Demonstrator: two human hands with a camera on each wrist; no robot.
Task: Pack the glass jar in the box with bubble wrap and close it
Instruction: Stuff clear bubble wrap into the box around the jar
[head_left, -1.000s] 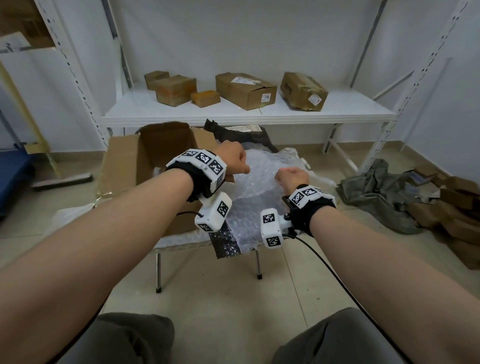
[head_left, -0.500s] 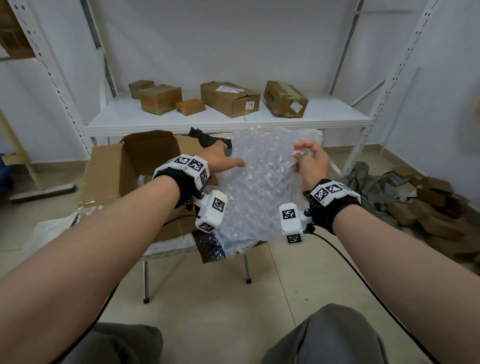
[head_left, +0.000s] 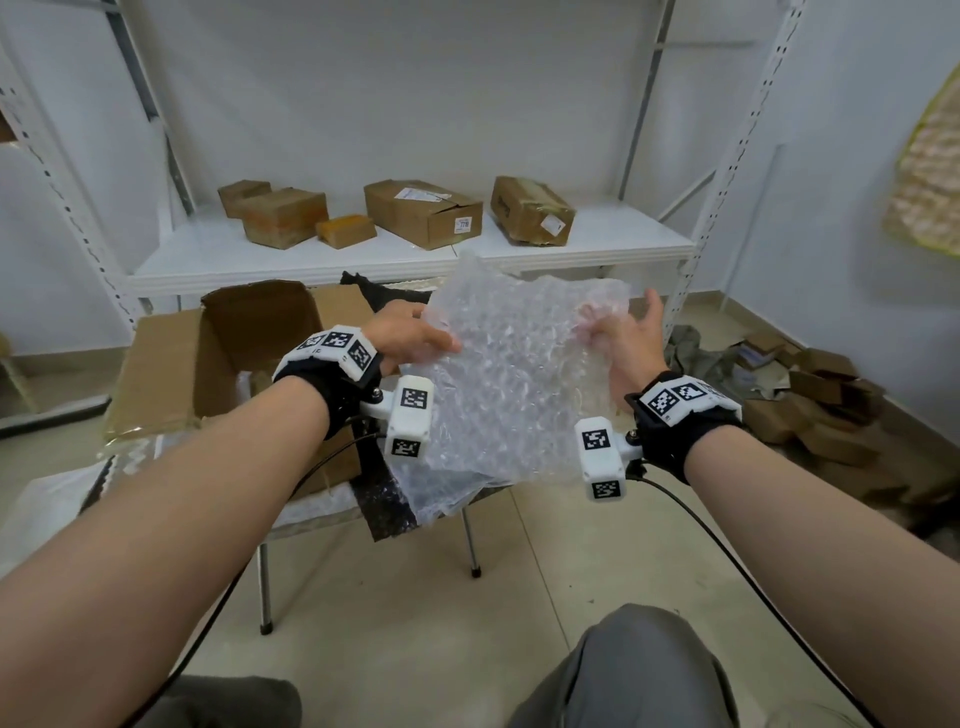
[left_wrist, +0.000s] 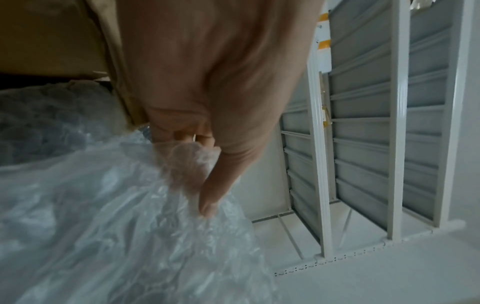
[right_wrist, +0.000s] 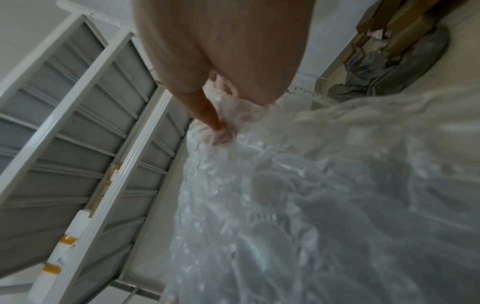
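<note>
Bubble wrap (head_left: 511, 384) up in air, spread as sheet between both hands, above right half of bench (head_left: 332, 506). Left hand (head_left: 410, 338) grip pinching sheet's left edge, thumb on near face, fingers behind. Right hand (head_left: 626, 340) grip pinching right edge, fingers showing through plastic. Open box (head_left: 218, 364) on bench's left side, flaps up, just beside left wrist. Jar not visible. More wrap lies at bench's front edge under sheet.

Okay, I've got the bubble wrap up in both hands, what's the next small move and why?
Probably lower the bubble wrap flat onto the work surface beside the open box. The left hand and right hand pinch its upper corners, it hangs spread out, and no jar shows yet to wrap.
</note>
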